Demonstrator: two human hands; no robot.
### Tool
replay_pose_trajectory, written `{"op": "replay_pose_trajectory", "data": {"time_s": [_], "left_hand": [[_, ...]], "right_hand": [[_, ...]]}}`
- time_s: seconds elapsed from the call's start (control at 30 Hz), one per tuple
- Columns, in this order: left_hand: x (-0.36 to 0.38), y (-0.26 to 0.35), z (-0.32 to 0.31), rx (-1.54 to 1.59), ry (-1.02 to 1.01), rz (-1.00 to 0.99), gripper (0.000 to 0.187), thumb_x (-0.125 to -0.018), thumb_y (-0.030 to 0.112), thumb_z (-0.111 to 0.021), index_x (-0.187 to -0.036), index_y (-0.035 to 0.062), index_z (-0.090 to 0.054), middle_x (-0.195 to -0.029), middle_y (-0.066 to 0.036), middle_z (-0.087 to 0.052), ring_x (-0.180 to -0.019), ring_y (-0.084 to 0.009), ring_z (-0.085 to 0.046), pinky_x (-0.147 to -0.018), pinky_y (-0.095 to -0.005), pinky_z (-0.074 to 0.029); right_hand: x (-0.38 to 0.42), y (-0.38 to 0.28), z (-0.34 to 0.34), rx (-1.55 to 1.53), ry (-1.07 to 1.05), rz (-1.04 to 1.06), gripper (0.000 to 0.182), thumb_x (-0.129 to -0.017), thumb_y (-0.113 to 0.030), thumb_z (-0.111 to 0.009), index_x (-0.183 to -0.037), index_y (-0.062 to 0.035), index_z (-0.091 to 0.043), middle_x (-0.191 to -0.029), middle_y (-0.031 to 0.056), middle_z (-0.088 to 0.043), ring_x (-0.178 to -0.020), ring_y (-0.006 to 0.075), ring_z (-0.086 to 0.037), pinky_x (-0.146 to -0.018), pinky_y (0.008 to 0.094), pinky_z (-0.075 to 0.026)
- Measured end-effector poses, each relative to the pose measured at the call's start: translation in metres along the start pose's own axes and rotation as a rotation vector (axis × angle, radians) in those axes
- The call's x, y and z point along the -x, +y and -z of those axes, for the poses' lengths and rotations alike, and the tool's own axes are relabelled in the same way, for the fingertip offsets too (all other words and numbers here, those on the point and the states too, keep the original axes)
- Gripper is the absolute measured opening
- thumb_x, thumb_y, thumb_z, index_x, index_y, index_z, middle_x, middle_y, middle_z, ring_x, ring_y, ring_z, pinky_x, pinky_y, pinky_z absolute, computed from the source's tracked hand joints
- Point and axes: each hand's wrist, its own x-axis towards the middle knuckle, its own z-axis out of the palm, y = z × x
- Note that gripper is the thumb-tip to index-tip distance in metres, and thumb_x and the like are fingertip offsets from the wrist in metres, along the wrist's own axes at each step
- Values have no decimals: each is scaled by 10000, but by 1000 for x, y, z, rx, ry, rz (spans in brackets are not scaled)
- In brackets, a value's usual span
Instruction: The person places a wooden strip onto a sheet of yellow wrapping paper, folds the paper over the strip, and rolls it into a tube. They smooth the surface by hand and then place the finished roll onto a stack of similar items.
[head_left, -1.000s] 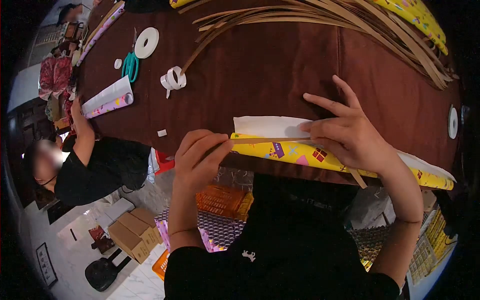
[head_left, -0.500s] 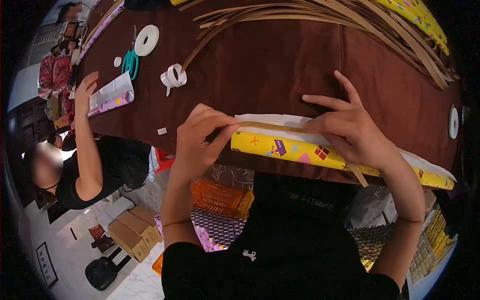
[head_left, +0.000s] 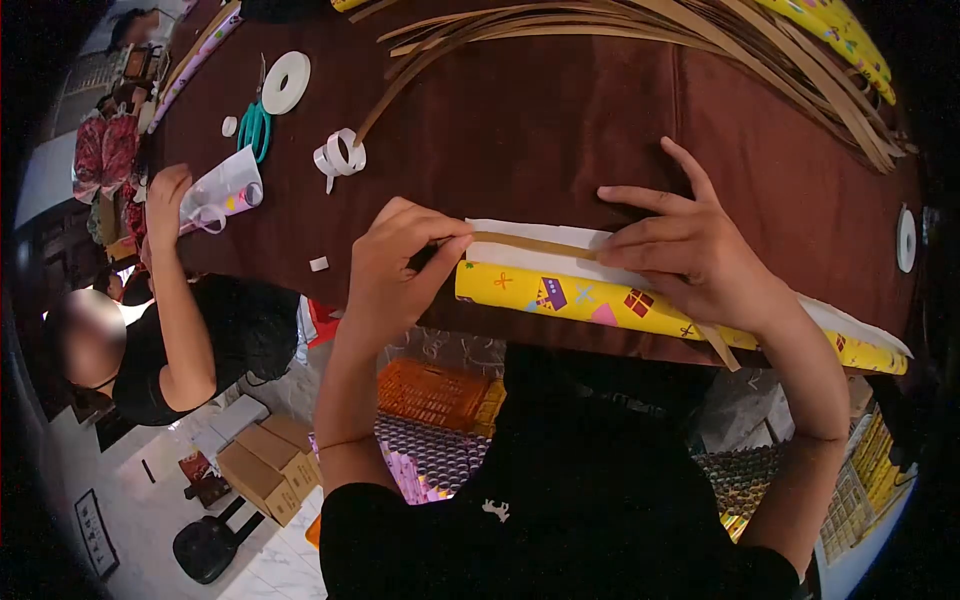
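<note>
Head view: left hand (head_left: 398, 262) pinches brown strip (head_left: 535, 243) (framed writing (head_left: 95, 533) illegible).

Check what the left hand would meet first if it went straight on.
Along the brown strip, the left hand would probably meet the right hand, perhaps brushing the white paper; depth is unclear.

Smooth, glossy yellow printed paper (head_left: 525, 287) with a matt white underside lies on a worktop (head_left: 520, 130) covered in brown cloth with a soft sheen, near matt tan strips (head_left: 780, 75) and scissors (head_left: 254, 132) with teal plastic handles.
</note>
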Motion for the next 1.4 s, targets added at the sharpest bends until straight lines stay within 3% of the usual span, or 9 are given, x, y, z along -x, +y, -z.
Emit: {"op": "replay_pose_trajectory", "data": {"time_s": [0.5,1.0,1.1,1.17,1.27,1.4], "left_hand": [[-3,3,-6,-81,-7,81,76,-797,63,-712,-869,37,-705,-813,-69,-685,-751,-197,-587,-632,-299,-473],[-5,12,-6,-97,-7,182,129,-784,62,-715,-891,42,-647,-803,-63,-629,-746,-198,-552,-644,-299,-463],[-6,12,-5,-175,-6,141,125,-781,57,-711,-882,40,-639,-863,-77,-621,-778,-230,-550,-654,-315,-462],[-7,15,-4,-369,70,-40,117,-771,13,-682,-877,37,-638,-901,-85,-608,-811,-251,-551,-676,-338,-468],[-3,3,-9,-150,-76,-128,155,-747,-45,-646,-880,34,-643,-902,-90,-604,-829,-260,-562,-701,-350,-481],[-5,6,-2,-149,-148,-109,201,-726,-86,-602,-896,15,-642,-921,-100,-605,-874,-284,-582,-724,-356,-500]], "right_hand": [[1,3,-3,-75,-13,16,352,-663,100,-597,-953,-54,-721,-1006,50,-684,-1219,297,-550,-1140,581,-176],[0,3,-3,-77,-21,10,357,-667,99,-610,-962,-63,-727,-1002,50,-683,-1222,287,-549,-1140,577,-178],[0,3,-3,-77,-17,12,334,-675,93,-625,-954,-60,-727,-1001,50,-682,-1220,287,-550,-1139,573,-184],[0,2,-4,-74,-13,11,325,-678,90,-633,-952,-58,-726,-999,50,-681,-1219,287,-550,-1138,572,-186],[0,2,-4,-75,-11,9,314,-680,84,-645,-951,-53,-724,-997,50,-680,-1217,288,-551,-1137,570,-190],[-2,2,-3,-90,-14,3,319,-685,79,-650,-965,-54,-723,-1003,48,-679,-1214,284,-553,-1135,570,-191]]}}
